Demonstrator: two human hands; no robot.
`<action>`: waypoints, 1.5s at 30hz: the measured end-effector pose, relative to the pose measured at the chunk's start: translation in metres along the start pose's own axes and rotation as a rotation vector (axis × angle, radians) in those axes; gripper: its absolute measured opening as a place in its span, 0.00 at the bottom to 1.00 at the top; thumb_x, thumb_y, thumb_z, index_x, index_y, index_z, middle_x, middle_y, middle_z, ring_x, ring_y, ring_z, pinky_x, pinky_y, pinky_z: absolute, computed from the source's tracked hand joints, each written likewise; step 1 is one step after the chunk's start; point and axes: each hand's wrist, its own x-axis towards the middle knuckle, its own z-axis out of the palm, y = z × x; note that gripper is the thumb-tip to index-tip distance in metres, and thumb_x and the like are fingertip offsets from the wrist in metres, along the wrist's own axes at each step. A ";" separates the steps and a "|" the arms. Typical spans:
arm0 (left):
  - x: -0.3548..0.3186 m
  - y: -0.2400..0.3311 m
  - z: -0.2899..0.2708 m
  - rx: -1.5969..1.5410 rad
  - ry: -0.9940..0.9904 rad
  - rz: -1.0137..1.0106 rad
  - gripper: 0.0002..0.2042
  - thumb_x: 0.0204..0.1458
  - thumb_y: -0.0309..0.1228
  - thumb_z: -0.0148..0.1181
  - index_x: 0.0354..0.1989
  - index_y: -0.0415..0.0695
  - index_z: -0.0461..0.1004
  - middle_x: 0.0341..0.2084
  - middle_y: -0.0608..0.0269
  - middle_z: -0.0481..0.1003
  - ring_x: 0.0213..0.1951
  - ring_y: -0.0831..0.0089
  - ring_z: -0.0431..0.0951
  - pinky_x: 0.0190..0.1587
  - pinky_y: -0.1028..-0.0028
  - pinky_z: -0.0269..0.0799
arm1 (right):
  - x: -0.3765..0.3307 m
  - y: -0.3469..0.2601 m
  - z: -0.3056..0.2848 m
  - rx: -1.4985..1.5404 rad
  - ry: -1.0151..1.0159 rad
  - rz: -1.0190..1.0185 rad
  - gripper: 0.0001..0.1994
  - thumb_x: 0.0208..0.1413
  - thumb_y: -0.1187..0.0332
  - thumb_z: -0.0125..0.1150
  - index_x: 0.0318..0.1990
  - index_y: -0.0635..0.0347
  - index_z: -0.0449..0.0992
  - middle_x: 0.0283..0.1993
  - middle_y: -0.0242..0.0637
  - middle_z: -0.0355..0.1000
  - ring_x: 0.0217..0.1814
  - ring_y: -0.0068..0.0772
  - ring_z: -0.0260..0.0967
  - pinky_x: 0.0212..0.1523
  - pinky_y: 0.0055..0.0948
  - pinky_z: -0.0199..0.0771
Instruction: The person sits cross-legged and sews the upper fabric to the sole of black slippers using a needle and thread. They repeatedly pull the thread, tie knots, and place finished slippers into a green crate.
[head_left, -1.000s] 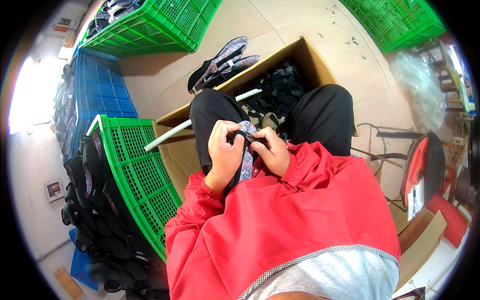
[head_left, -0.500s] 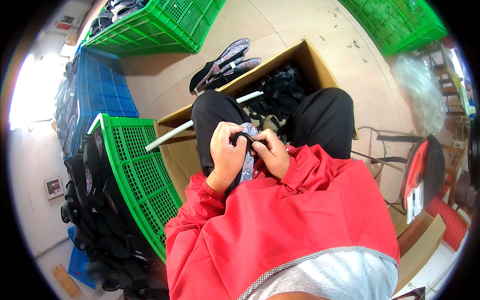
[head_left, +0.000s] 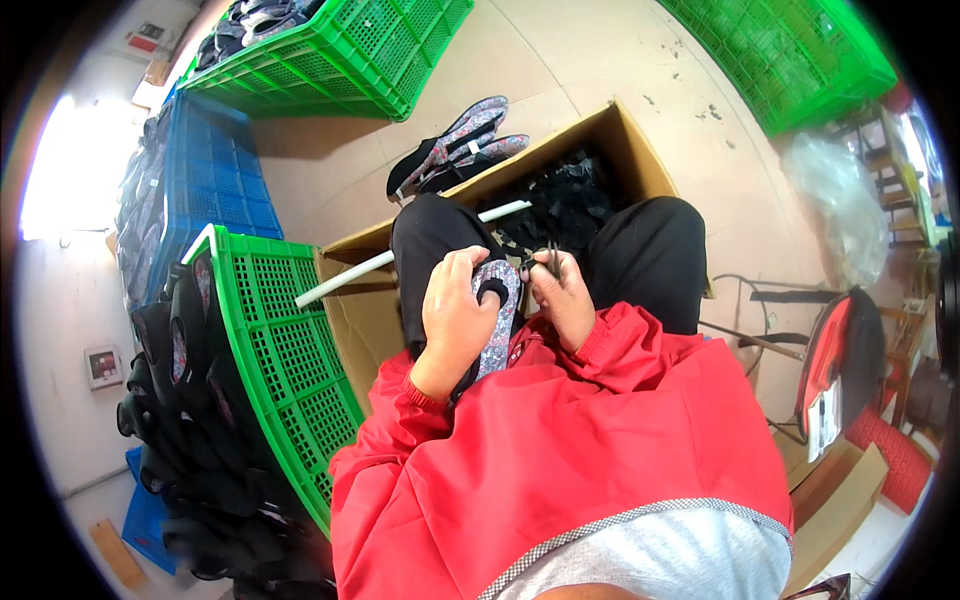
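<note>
My left hand (head_left: 458, 318) is closed around a black slipper (head_left: 497, 345) with a flower-patterned grey sole, held over my lap. Its thumb presses at the black edge of the slipper's opening. Just to the right, my right hand (head_left: 565, 305) is closed on a small dark tool with two thin points (head_left: 554, 262); its exact kind is too small to make out. The fingertips of that hand are close to the slipper's right side. Between my knees, an open cardboard box (head_left: 640, 150) holds a heap of black scraps (head_left: 565, 200).
A white rod (head_left: 345, 278) lies across the box's left corner. Beyond the box, several patterned slippers (head_left: 460, 150) rest on the floor. Green crates (head_left: 285, 340) and a blue crate (head_left: 215, 180) stand to the left, with black slippers (head_left: 200, 430) piled beside. A chair (head_left: 840, 360) is at right.
My right hand has drawn away from the slipper's edge to the right, and the pointed tool in it now shows. My left hand keeps the slipper, whose patterned sole is more visible.
</note>
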 end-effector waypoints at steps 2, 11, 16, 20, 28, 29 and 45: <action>0.001 0.004 -0.009 0.127 -0.074 -0.018 0.17 0.38 0.19 0.59 0.41 0.42 0.71 0.38 0.55 0.74 0.45 0.56 0.75 0.47 0.63 0.71 | -0.001 0.002 0.004 -0.062 -0.039 -0.076 0.22 0.57 0.62 0.67 0.53 0.63 0.67 0.40 0.30 0.69 0.36 0.16 0.64 0.40 0.19 0.69; -0.004 0.000 -0.031 0.229 -0.116 -0.047 0.09 0.42 0.26 0.62 0.29 0.42 0.68 0.24 0.54 0.73 0.30 0.52 0.76 0.33 0.58 0.70 | -0.002 -0.032 0.019 -0.514 -0.119 -0.049 0.30 0.48 0.55 0.73 0.53 0.64 0.68 0.45 0.36 0.72 0.42 0.24 0.68 0.47 0.27 0.71; -0.003 0.018 -0.032 0.215 0.124 0.070 0.11 0.39 0.23 0.64 0.28 0.44 0.67 0.20 0.59 0.70 0.26 0.57 0.74 0.30 0.61 0.68 | 0.002 -0.041 0.033 -0.486 -0.090 -0.298 0.31 0.46 0.58 0.73 0.55 0.63 0.67 0.48 0.40 0.73 0.48 0.29 0.72 0.50 0.28 0.72; -0.005 0.034 -0.029 0.135 0.201 0.099 0.11 0.36 0.22 0.63 0.28 0.42 0.67 0.24 0.55 0.71 0.29 0.54 0.74 0.32 0.60 0.69 | 0.002 -0.061 0.045 -0.770 -0.072 -0.320 0.28 0.45 0.75 0.66 0.57 0.65 0.65 0.53 0.42 0.71 0.55 0.30 0.70 0.58 0.28 0.68; 0.002 0.063 -0.025 -0.022 0.297 0.291 0.11 0.35 0.18 0.63 0.28 0.39 0.69 0.22 0.55 0.71 0.26 0.54 0.73 0.30 0.61 0.68 | 0.016 -0.080 0.046 -0.479 -0.035 -0.431 0.22 0.51 0.81 0.59 0.56 0.65 0.66 0.53 0.42 0.72 0.58 0.29 0.69 0.61 0.27 0.67; 0.000 0.064 -0.023 -0.049 0.315 0.324 0.12 0.34 0.17 0.64 0.28 0.39 0.69 0.22 0.55 0.71 0.26 0.54 0.73 0.29 0.62 0.68 | 0.018 -0.079 0.042 -0.442 -0.049 -0.497 0.23 0.51 0.82 0.60 0.56 0.64 0.66 0.54 0.41 0.71 0.58 0.30 0.69 0.61 0.28 0.67; 0.017 0.059 -0.032 0.177 0.409 0.320 0.25 0.32 0.19 0.67 0.46 0.39 0.73 0.45 0.50 0.72 0.48 0.49 0.73 0.53 0.60 0.69 | 0.030 -0.108 0.025 -0.494 -0.220 -0.583 0.23 0.47 0.80 0.66 0.54 0.63 0.70 0.51 0.41 0.72 0.54 0.30 0.72 0.57 0.27 0.70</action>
